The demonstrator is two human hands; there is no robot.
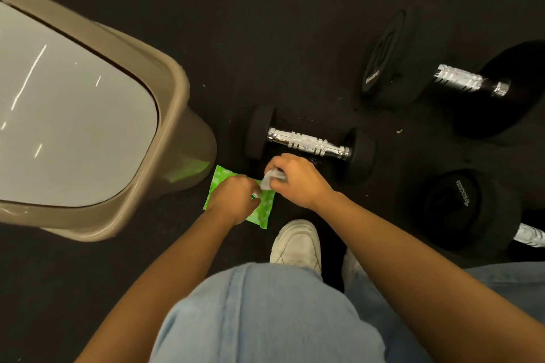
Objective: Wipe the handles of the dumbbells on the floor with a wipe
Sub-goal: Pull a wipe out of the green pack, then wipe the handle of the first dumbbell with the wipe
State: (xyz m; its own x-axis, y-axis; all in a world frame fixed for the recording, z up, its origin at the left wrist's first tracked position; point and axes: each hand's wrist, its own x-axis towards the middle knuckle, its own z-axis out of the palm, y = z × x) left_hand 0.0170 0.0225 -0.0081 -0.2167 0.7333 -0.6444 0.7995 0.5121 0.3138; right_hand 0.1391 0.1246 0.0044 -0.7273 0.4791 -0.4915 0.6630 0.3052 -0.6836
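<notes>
- Your right hand point(295, 181) pinches a bunched white wipe point(272, 178) between the thumb and curled fingers, just over the far edge of the pack.
- Your left hand point(236, 200) has its fingers curled onto the green wipe pack point(219, 184) and pinches what looks like the flap at its opening. The pack lies flat on the dark floor point(295, 38), beside the foot of the beige bin point(165, 115) on the left.
- The wipe is thin, limp and probably damp, so it will likely crumple and cling. Spread it over your palm before you wrap it.
- The nearest dumbbell point(259, 130) lies just beyond your right hand, and its chrome handle point(306, 143) is exposed between the black heads.
- That handle is rigid, ridged in the middle and smooth at the ends. Expect the ridges to drag at the wipe. Close the wipe round the middle and slide it outward.
- The heads look round, so the dumbbell may roll. Steady one head with your left hand.
- The larger dumbbell point(501, 91) at far right and a third dumbbell point(460, 206) at near right, partly out of view, look heavy. Wipe them where they lie.
</notes>
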